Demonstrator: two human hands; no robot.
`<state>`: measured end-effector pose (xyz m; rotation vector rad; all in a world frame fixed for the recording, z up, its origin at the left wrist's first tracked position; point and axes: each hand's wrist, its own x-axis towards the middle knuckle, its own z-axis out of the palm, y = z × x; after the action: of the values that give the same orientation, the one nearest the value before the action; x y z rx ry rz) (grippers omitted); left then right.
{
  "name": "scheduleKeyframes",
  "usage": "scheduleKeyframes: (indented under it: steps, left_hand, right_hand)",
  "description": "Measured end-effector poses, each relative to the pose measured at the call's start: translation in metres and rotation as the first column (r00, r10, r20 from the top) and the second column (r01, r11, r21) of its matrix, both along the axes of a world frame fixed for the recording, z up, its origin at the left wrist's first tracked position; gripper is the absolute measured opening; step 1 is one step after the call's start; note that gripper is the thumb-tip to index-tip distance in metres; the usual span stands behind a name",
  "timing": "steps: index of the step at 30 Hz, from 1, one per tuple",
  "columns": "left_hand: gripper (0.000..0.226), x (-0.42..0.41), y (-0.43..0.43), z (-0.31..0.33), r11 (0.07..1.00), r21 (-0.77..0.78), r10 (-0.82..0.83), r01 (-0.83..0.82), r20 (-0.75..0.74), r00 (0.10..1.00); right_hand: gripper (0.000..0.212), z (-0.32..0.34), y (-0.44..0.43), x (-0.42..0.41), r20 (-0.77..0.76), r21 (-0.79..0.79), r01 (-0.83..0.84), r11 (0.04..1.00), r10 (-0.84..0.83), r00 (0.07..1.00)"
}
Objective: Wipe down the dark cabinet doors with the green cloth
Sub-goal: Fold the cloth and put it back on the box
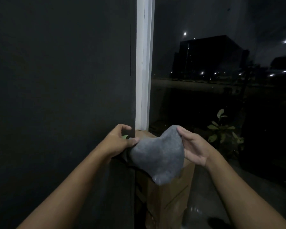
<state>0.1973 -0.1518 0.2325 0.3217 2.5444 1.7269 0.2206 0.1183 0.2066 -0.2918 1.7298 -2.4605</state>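
Note:
A cloth (158, 154) is stretched between my two hands in front of me; its near face looks grey, and a sliver of green shows at my left fingers. My left hand (120, 139) pinches its left edge right at the edge of the dark cabinet door (61, 80), which fills the left half of the view. My right hand (193, 146) holds the cloth's upper right corner between thumb and fingers, palm turned toward me. The cloth hangs loose below, apart from the door face.
A white frame post (143, 63) runs up beside the cabinet. To its right a large window (221, 55) shows night buildings and lights. A cardboard box (168, 195) stands below the cloth. Plant leaves (221, 128) sit at the right.

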Motion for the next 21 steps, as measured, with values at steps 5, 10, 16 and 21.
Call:
scheduleKeyframes:
  steps: [5, 10, 16, 21]
  left_hand:
    - [0.054, -0.001, -0.001, -0.003, 0.999, 0.033, 0.002, -0.003, 0.009, 1.0]
    - [0.094, 0.007, -0.012, 0.006, 0.955, 0.188, -0.235, 0.23, 0.002, 0.972]
    - [0.089, 0.009, -0.013, -0.002, 0.979, -0.127, -0.19, 0.162, -0.254, 0.948]
    - [0.051, 0.016, -0.015, 0.005, 0.974, -0.224, -0.15, 0.039, -0.505, 0.85]
  right_hand:
    - [0.029, -0.001, 0.006, 0.001, 0.073, 0.145, -0.063, 0.987, 0.053, 0.996]
    - [0.035, -0.014, 0.014, -0.003, 0.084, 0.07, -0.028, 0.997, 0.022, 0.996]
    - [0.018, -0.021, 0.0, -0.01, -0.128, 0.345, 0.156, 0.926, -0.119, 0.985]
    - [0.057, -0.012, -0.063, -0.009, -0.508, 0.45, 0.411, 0.793, -0.151, 0.848]
